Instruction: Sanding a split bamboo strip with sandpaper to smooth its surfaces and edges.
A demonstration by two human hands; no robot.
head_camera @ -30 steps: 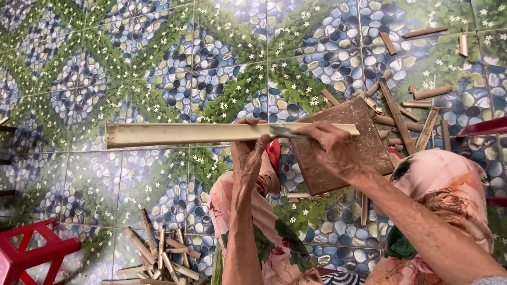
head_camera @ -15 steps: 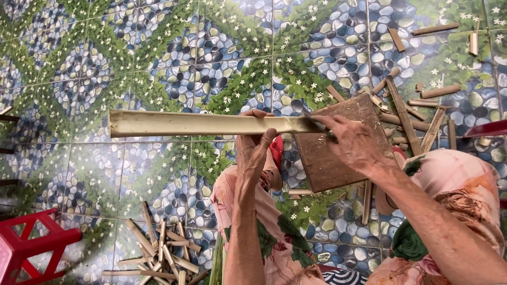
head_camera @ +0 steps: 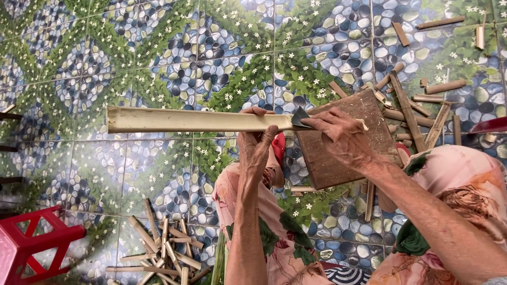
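Observation:
A long pale split bamboo piece point(head_camera: 179, 120) lies level across the middle of the view. My left hand point(head_camera: 254, 145) grips it from below near its right part. My right hand point(head_camera: 340, 136) holds a small dark knife blade point(head_camera: 300, 118) whose tip rests against the bamboo's upper edge just right of my left hand. The bamboo's right end sits over a brown wooden block point(head_camera: 346, 142) on the floor. My knees in pink flowered cloth point(head_camera: 449, 184) are below.
A pile of short bamboo sticks point(head_camera: 163, 250) lies on the patterned tile floor at the lower left. More bamboo offcuts point(head_camera: 417, 105) are scattered at the upper right. A red plastic stool point(head_camera: 29, 245) stands at the bottom left corner.
The knife in my right hand has moved slightly left along the bamboo, with its blade now showing above the edge. My left hand keeps its grip.

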